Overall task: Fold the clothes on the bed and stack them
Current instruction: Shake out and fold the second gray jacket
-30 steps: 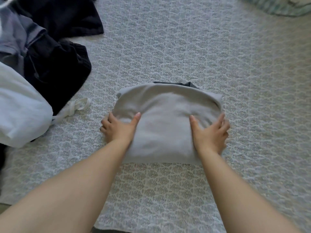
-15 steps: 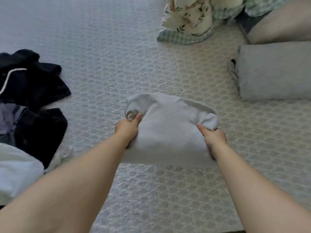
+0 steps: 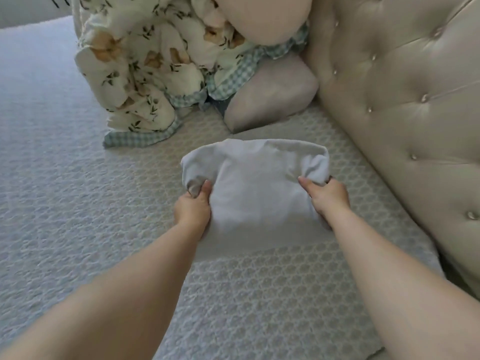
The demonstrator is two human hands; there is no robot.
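Observation:
A folded light grey garment is held up in the middle of the head view, above the patterned bedspread. My left hand grips its left edge, thumb on top and fingers underneath. My right hand grips its right edge the same way, bunching the cloth at the corner. The garment's lower edge is blurred, and whatever lies under it is hidden.
A tufted beige headboard rises close on the right. A pinkish-grey pillow leans against it just beyond the garment. A crumpled floral quilt with a green check border is heaped at the back left.
Both hands lifted the folded garment off the bed and carried it right toward the headboard. The view swung right, so the dark clothes pile on the left has left the frame.

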